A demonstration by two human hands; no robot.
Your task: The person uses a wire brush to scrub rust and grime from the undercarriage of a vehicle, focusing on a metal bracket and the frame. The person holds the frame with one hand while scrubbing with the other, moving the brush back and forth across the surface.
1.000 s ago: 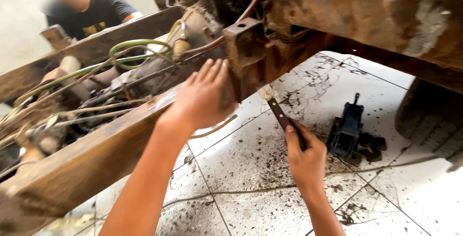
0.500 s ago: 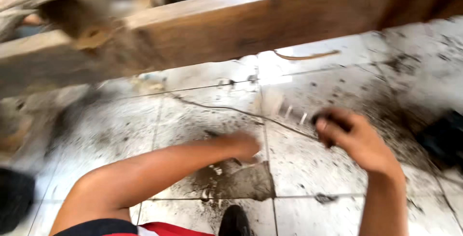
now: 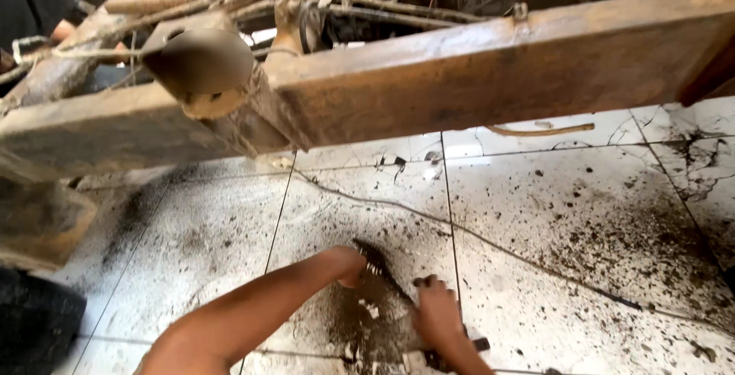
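Both hands have closed in: left hand (image 3: 346, 264) and right hand (image 3: 435, 315) clench a dark tool (image 3: 380, 269).

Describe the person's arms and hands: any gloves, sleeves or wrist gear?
Both hands are bare, no gloves. The left hand and its long forearm show no sleeve, watch or band. The right hand is also uncovered, with a bare wrist. Dark grime seems to mark the fingers.

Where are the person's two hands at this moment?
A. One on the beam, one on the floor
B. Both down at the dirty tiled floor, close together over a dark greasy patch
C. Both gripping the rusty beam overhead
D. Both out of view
B: the left hand and the right hand are low over the tiled floor, by a dark thin tool, well below the rusty beam.
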